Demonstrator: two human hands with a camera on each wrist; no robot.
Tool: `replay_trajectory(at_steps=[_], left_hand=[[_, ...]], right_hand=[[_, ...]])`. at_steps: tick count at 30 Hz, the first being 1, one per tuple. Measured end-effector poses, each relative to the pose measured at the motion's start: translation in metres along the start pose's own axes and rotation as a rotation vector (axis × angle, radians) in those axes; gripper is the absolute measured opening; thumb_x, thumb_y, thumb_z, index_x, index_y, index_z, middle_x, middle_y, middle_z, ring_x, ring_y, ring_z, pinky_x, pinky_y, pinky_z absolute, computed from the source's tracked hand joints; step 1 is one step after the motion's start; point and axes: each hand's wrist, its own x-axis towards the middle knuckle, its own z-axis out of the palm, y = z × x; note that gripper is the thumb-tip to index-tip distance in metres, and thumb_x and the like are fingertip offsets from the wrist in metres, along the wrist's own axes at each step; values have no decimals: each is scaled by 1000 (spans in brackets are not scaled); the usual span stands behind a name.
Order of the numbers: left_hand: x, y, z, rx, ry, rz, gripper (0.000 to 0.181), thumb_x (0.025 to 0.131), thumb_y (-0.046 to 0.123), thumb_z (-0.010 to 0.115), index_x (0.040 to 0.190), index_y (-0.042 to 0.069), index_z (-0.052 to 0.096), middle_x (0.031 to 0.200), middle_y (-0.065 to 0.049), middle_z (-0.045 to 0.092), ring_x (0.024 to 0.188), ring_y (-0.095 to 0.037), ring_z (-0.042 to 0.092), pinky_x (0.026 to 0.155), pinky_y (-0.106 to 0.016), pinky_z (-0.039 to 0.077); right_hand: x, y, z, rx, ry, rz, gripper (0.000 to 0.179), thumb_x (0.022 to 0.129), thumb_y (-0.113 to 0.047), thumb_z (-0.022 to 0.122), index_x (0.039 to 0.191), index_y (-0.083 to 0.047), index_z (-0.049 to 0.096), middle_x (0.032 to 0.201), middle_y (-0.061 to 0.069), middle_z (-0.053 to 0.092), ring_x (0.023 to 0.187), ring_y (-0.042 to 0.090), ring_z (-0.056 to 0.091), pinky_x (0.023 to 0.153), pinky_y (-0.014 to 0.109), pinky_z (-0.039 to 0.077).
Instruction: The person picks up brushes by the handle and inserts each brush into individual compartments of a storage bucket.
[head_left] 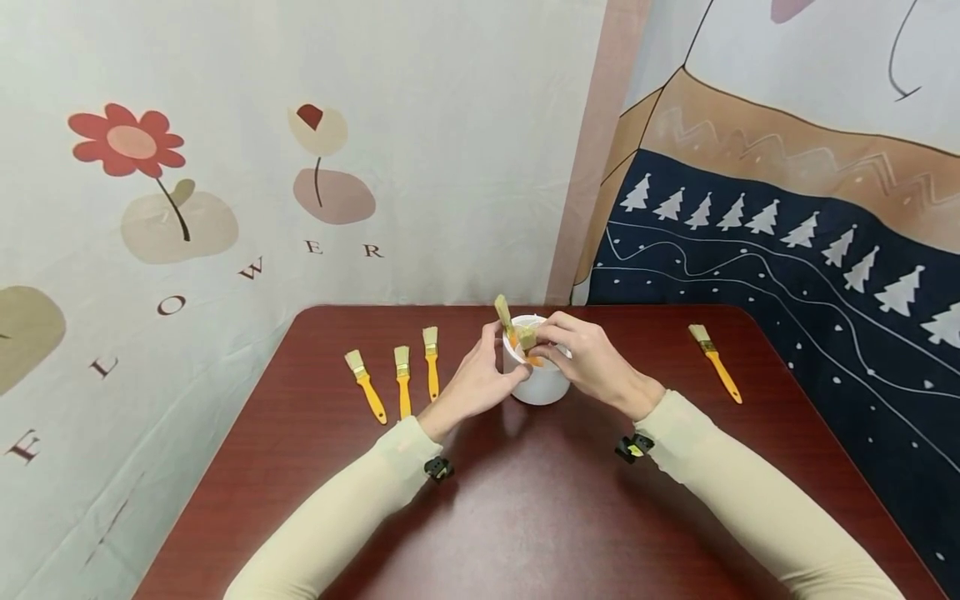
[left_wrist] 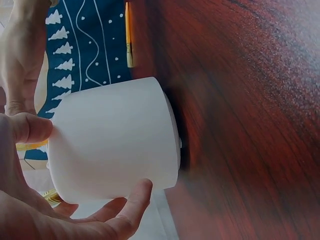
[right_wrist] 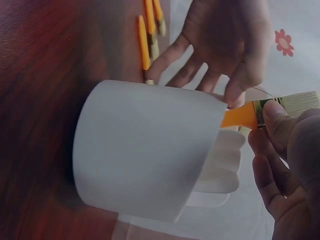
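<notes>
Right grip (head_left: 597,357) pinches paintbrush (right_wrist: 259,112) at ferrule, handle inside white cup (head_left: 538,388) | left grip (head_left: 482,375) curls round cup on tabletop (head_left: 540,517) | risk: handle may snag second brush (head_left: 502,312) inside, tipping cup if support slackens

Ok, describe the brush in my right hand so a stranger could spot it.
On the dark red table, find the white pot your left hand holds. The brush has its orange handle in the pot, bristles up. Your right hand pinches it near the metal band, unlike the other brush to its left.
</notes>
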Motion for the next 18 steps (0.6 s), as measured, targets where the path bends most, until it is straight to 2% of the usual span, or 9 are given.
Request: replay_trajectory(at_steps=[5, 12, 18], left_hand=[[1, -2, 0, 3, -4, 4, 94, 104, 43, 77, 180, 17, 28, 171, -20, 57, 160, -44, 59, 126, -67, 52], [2, -2, 0, 17, 3, 15, 94, 104, 43, 78, 180, 17, 29, 170, -21, 58, 160, -43, 60, 127, -66, 52], [4, -3, 0, 28, 11, 18, 93, 104, 45, 78, 178, 15, 32, 168, -22, 60, 158, -44, 61, 126, -66, 53]], right_hand=[[-3, 2, 3, -19, -31, -2, 33, 89, 6, 96, 120, -2, 86, 113, 11, 80, 103, 22, 81, 90, 38, 72], [-6, 1, 3, -69, -44, 42, 30, 91, -3, 99, 119, -5, 89, 114, 9, 82, 105, 23, 79, 87, 40, 72], [-8, 0, 2, -69, -22, 45, 39, 90, -7, 101, 127, -4, 88, 113, 9, 85, 98, 22, 80, 86, 44, 67]])
